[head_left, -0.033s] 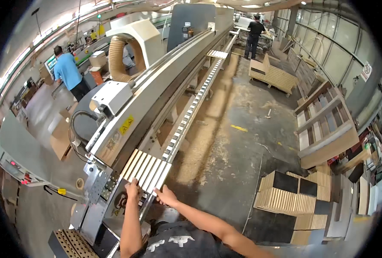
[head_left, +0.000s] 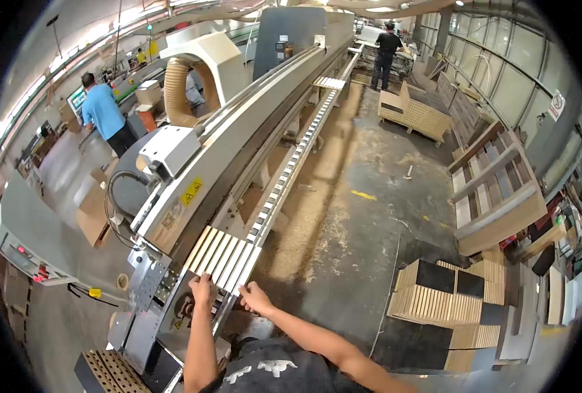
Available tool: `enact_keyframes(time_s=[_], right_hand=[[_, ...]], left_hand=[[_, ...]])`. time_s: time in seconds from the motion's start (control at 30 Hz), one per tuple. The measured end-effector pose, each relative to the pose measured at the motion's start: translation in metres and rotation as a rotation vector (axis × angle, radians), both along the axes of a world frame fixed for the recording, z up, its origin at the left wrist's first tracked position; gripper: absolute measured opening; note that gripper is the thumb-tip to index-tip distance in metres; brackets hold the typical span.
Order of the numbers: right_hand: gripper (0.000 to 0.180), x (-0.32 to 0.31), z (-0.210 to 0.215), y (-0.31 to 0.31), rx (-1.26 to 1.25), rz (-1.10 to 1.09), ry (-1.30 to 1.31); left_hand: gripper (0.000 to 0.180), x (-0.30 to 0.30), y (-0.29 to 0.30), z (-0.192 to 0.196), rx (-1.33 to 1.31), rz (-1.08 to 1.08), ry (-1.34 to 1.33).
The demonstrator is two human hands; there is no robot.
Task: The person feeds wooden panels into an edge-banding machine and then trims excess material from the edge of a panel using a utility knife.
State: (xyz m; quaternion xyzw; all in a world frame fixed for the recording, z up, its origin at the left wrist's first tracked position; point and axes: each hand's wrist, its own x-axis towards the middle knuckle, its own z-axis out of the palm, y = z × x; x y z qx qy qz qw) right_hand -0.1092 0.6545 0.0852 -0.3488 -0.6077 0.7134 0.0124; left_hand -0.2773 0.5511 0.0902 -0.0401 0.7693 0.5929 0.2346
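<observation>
A slatted light wood panel (head_left: 224, 253) lies on the infeed end of a long grey machine (head_left: 238, 141). My left hand (head_left: 203, 289) presses flat on the panel's near left edge. At the panel's near right corner rests my right hand (head_left: 255, 298), fingers spread against it. Neither hand grips around anything. A roller track (head_left: 291, 173) runs away from the panel along the machine.
Stacks of slatted and black panels (head_left: 445, 295) sit on the floor at my right. Wooden racks (head_left: 494, 190) stand further right. One person in blue (head_left: 104, 118) works at left, another in black (head_left: 388, 52) far ahead. A control box (head_left: 25, 242) is at left.
</observation>
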Motion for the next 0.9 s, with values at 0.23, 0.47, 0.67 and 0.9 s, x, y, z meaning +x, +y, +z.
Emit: enact_keyframes(time_s=[0.23, 0.47, 0.67, 0.9], right_hand=[[0.048, 0.042, -0.045, -0.032, -0.168, -0.004, -0.025], [0.026, 0.071, -0.055, -0.083, -0.292, 0.354, 0.089], [0.029, 0.093, -0.012, -0.146, -0.262, 0.72, 0.0], [0.025, 0.063, 0.035, -0.237, -0.054, 0.821, -0.142]], left_hand=[[0.038, 0.047, -0.069, 0.029, -0.012, 0.078, 0.398], [0.028, 0.084, -0.144, 0.11, -0.066, 0.211, 0.838], [0.021, 0.121, -0.298, 0.176, -0.162, 0.608, 1.041], [0.027, 0.17, -0.474, 0.19, -0.518, 1.152, 1.097]])
